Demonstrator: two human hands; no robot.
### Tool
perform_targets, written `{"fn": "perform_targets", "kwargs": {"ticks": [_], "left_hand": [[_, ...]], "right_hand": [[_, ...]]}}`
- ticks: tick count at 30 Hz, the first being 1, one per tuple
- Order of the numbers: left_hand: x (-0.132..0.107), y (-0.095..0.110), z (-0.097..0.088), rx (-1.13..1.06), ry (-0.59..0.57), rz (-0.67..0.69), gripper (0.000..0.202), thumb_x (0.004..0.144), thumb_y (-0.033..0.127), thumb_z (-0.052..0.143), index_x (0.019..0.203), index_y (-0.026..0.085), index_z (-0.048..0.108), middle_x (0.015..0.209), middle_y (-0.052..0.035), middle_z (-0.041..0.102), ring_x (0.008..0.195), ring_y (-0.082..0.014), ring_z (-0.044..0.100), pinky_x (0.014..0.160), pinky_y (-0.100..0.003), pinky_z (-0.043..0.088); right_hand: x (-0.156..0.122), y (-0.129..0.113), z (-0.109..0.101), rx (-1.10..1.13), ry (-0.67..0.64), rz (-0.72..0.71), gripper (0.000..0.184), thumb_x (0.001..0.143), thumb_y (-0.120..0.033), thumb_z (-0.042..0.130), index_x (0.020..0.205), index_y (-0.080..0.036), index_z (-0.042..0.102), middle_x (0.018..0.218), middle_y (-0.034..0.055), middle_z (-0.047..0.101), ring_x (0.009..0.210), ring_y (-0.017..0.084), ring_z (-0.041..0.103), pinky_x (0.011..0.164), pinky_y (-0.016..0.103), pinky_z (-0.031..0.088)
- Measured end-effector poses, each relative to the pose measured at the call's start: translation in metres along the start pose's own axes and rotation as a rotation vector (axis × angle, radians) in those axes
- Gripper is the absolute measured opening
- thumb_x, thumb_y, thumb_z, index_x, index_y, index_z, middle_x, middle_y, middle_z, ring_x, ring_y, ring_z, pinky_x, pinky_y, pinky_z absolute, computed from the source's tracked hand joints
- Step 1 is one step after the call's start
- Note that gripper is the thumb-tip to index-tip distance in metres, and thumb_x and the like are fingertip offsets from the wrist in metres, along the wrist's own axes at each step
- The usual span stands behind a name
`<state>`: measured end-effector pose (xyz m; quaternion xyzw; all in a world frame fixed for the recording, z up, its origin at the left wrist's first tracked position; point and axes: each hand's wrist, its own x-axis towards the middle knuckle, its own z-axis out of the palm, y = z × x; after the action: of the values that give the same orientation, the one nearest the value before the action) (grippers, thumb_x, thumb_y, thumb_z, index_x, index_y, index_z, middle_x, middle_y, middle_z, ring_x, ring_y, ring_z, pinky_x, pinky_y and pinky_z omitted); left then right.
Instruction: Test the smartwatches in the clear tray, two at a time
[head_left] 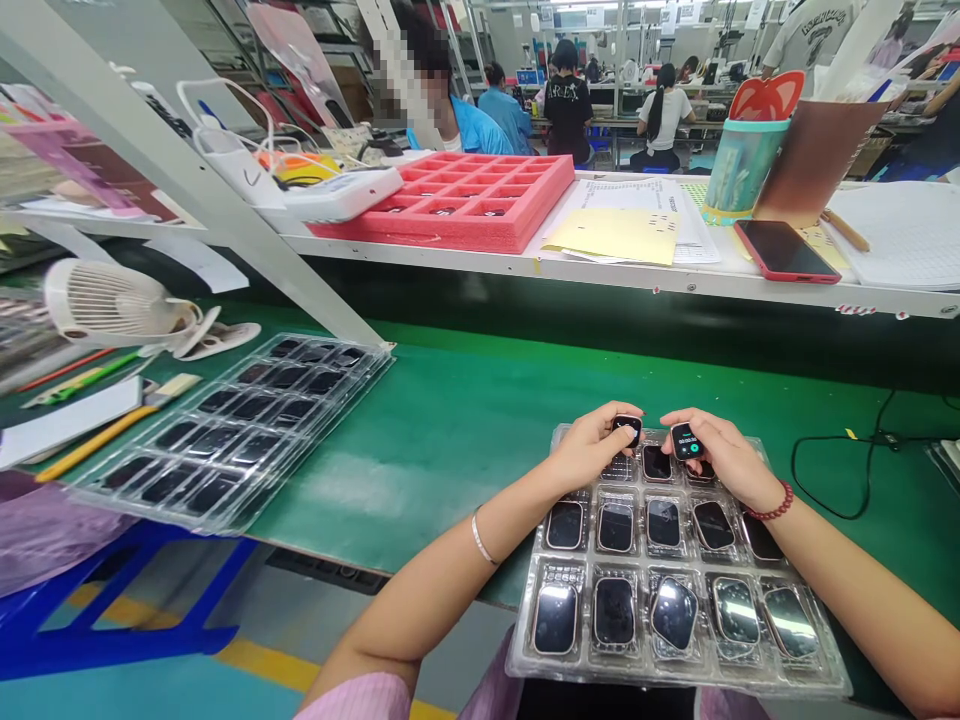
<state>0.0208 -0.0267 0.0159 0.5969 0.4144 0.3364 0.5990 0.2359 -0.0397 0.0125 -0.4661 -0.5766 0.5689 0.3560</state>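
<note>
A clear plastic tray (814,670) full of several smartwatch bodies lies in front of me on the green mat. Over its far rows, my left hand (592,448) pinches one watch body (627,428) whose screen is dark. My right hand (720,455) grips another watch body (685,441) whose screen is lit with digits and a green dot. The two hands are close together, almost touching. One watch in the near row (673,613) sits tilted in its pocket.
A second clear tray of watches (225,430) lies to the left, beside a white fan (112,305), pencils and paper. The shelf behind holds a pink foam tray (480,200), yellow papers (619,235), a red phone (786,252) and a cup. A black cable (847,470) runs at right. Other people sit beyond.
</note>
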Motion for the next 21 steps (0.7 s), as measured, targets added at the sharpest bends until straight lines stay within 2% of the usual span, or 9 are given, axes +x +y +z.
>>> {"fn": "perform_targets", "kwargs": {"ticks": [3,6,8,10,15,18,21], "left_hand": [[-0.0007,0.0019,-0.0003,0.005,0.005,-0.019,0.031,0.086,0.034,0.051,0.110,0.016,0.057,0.094,-0.0065,0.068,0.070,-0.0119,0.061,0.052,-0.020,0.039],[-0.0004,0.0021,-0.0001,0.002,0.010,-0.017,0.030,0.085,0.031,0.052,0.110,0.016,0.057,0.094,-0.0064,0.068,0.069,-0.0118,0.061,0.053,-0.020,0.040],[0.0003,0.0009,0.0003,-0.011,0.009,-0.006,0.030,0.083,0.025,0.054,0.111,0.016,0.056,0.094,-0.0064,0.068,0.070,-0.0115,0.061,0.058,-0.022,0.043],[0.0013,-0.0014,0.0005,-0.028,0.007,0.015,0.033,0.079,0.017,0.054,0.112,0.016,0.055,0.094,-0.0064,0.067,0.072,-0.0116,0.061,0.067,-0.025,0.047],[0.0028,-0.0066,0.0006,-0.060,0.004,0.044,0.044,0.071,0.005,0.052,0.114,0.015,0.055,0.097,-0.0072,0.067,0.084,-0.0149,0.062,0.081,-0.032,0.049],[0.0025,-0.0069,0.0002,-0.074,0.001,0.033,0.051,0.070,0.003,0.051,0.120,0.016,0.053,0.099,-0.0079,0.066,0.083,-0.0144,0.063,0.079,-0.031,0.050],[0.0030,-0.0064,-0.0011,-0.079,-0.003,-0.002,0.057,0.074,0.006,0.051,0.130,0.017,0.047,0.105,-0.0101,0.066,0.080,-0.0144,0.063,0.066,-0.025,0.049]], "right_hand": [[0.0005,0.0019,0.0012,-0.095,0.000,-0.020,0.028,0.089,-0.033,0.049,0.113,-0.020,0.055,0.087,0.0046,0.065,0.058,0.013,0.051,0.049,0.025,0.041],[0.0008,0.0033,0.0026,-0.106,-0.036,-0.082,0.047,0.079,-0.015,0.053,0.125,-0.023,0.047,0.099,0.0050,0.065,0.073,0.015,0.058,0.056,0.025,0.044],[0.0008,0.0031,0.0028,-0.081,-0.062,-0.092,0.056,0.075,-0.010,0.052,0.128,-0.023,0.044,0.106,0.0054,0.063,0.079,0.016,0.058,0.057,0.025,0.045],[0.0007,0.0021,0.0022,-0.060,-0.067,-0.065,0.055,0.075,-0.011,0.052,0.128,-0.024,0.046,0.108,0.0054,0.063,0.075,0.015,0.057,0.056,0.025,0.045],[0.0012,0.0010,-0.0004,0.084,-0.044,0.015,0.032,0.087,-0.026,0.050,0.118,-0.023,0.056,0.103,0.0065,0.066,0.061,0.012,0.056,0.051,0.026,0.048],[0.0018,0.0029,-0.0016,0.237,-0.059,0.028,0.038,0.088,-0.029,0.051,0.127,-0.026,0.053,0.120,0.0092,0.061,0.072,0.014,0.064,0.058,0.029,0.055],[0.0023,0.0044,-0.0028,0.319,-0.089,0.034,0.048,0.088,-0.030,0.057,0.135,-0.029,0.047,0.132,0.0095,0.054,0.085,0.016,0.066,0.068,0.031,0.059]]}}
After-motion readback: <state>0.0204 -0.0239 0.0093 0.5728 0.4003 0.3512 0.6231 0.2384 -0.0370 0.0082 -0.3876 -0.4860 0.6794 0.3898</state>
